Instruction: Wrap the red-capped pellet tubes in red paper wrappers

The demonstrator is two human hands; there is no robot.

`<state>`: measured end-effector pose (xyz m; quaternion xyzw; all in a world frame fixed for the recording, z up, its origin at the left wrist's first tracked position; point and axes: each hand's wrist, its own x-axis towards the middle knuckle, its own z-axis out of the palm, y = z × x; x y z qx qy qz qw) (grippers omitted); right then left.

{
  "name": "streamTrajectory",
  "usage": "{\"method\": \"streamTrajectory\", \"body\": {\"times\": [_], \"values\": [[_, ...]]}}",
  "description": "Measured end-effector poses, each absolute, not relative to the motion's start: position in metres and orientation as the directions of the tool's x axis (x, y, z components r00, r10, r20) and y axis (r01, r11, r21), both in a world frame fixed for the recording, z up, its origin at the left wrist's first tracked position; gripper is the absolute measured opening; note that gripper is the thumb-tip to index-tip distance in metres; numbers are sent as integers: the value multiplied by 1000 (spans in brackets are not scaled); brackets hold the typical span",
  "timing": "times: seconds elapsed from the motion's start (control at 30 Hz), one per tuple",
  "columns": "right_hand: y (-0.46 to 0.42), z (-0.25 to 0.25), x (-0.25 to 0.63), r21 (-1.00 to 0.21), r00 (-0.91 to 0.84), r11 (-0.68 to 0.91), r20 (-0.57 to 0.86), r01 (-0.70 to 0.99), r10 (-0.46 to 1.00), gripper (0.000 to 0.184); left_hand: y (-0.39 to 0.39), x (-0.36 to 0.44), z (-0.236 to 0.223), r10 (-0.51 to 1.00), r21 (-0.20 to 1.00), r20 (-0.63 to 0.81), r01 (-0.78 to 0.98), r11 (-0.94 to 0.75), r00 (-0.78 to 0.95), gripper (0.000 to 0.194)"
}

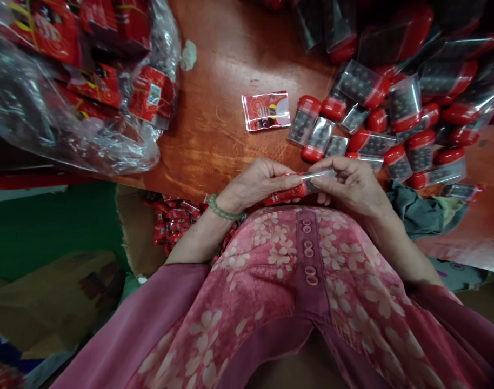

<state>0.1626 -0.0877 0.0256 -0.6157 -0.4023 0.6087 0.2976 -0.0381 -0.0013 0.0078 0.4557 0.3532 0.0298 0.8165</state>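
My left hand grips the red end of a clear plastic tube filled with dark round sweets. My right hand pinches the tube's clear far end, and the two hands hold it level just above the table edge. A flat red printed packet lies on the wooden table beyond my hands. Several loose red-capped tubes lie scattered to the right of that packet, with a larger heap of them behind.
A clear bag of red packets sits at the far left of the table. A crumpled green cloth lies by the right edge. Below the table edge, small red packets lie near a cardboard box.
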Motion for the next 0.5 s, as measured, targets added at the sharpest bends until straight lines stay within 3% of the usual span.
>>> {"method": "streamTrajectory", "body": {"times": [0.07, 0.2, 0.3, 0.4, 0.5], "values": [[-88, 22, 164, -852, -63, -510, -519, 121, 852, 24, 1, -40, 8, 389, 806, -526, 297, 512, 756, 43], [-86, 23, 162, -894, -70, -262, -306, 363, 949, 20, 7, -47, 7, 396, 865, -478, 344, 365, 784, 33], [-84, 27, 159, -892, -129, -135, -208, 431, 970, 20, 10, -47, 7, 409, 878, -473, 376, 297, 781, 30], [-84, 25, 156, -921, -141, -168, -229, 351, 963, 21, 11, -43, 7, 374, 877, -469, 373, 303, 800, 39], [-86, 22, 154, -922, -185, -321, -362, 215, 914, 23, 11, -41, 9, 301, 870, -473, 384, 309, 828, 45]]}}
